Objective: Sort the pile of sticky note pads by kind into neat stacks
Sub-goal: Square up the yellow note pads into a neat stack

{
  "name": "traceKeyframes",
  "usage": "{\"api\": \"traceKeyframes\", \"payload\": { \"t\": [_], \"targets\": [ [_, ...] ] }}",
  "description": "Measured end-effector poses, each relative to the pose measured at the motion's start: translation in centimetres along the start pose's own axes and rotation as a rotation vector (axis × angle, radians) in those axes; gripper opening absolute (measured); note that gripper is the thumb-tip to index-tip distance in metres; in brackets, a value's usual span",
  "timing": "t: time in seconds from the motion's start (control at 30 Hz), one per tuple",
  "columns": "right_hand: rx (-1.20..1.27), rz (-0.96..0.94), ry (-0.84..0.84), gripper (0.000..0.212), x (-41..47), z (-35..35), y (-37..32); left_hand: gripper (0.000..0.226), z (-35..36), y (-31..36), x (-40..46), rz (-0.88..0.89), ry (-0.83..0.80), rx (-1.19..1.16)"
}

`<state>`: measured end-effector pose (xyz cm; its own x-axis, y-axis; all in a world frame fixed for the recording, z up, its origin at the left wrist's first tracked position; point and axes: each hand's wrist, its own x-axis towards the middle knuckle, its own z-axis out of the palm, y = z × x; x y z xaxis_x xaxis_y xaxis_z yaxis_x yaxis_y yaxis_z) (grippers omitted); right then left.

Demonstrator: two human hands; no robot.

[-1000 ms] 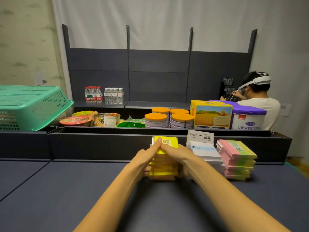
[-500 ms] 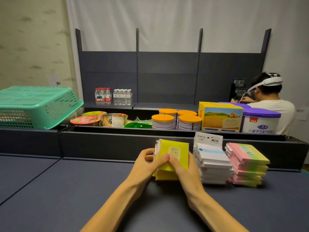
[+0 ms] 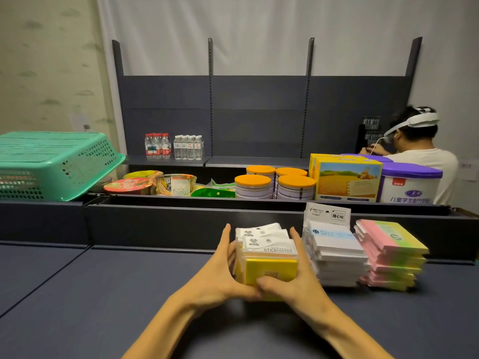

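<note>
- The dark worktop carries three stacks of pads.
- The pink-green stack stands at 3 o'clock, touching the white stack.
- The yellow stack, with white headers on top, sits at the centre, just beside the white stack.
- The left hand and the right hand clasp its sides, fingers curled round it, thumbs meeting at its near face.
</note>
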<state>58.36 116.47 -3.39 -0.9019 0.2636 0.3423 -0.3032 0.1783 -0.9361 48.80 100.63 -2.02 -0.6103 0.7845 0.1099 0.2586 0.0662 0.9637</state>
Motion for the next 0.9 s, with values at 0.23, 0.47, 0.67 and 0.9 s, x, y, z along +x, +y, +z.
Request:
{"api": "traceKeyframes", "payload": {
  "t": [0.23, 0.47, 0.67, 0.9],
  "targets": [
    [-0.122, 0.023, -0.153, 0.081, 0.1, -0.5, -0.4, 0.105, 0.1, 0.2, -0.1, 0.010, -0.097, 0.083],
    [-0.101, 0.088, -0.229, 0.084, 0.3, -1.0, -0.9, 0.099, 0.1, 0.4, -0.2, -0.017, -0.098, 0.056],
    [-0.110, 0.096, -0.227, 0.090, 0.5, -1.0, -0.9, 0.097, 0.2, 0.1, -0.1, 0.003, -0.099, 0.044],
    [-0.053, 0.106, -0.178, 0.086, -0.1, -0.5, -0.5, 0.096, 1.1, 0.0, 0.0, -0.004, -0.119, 0.019]
  ]
}}
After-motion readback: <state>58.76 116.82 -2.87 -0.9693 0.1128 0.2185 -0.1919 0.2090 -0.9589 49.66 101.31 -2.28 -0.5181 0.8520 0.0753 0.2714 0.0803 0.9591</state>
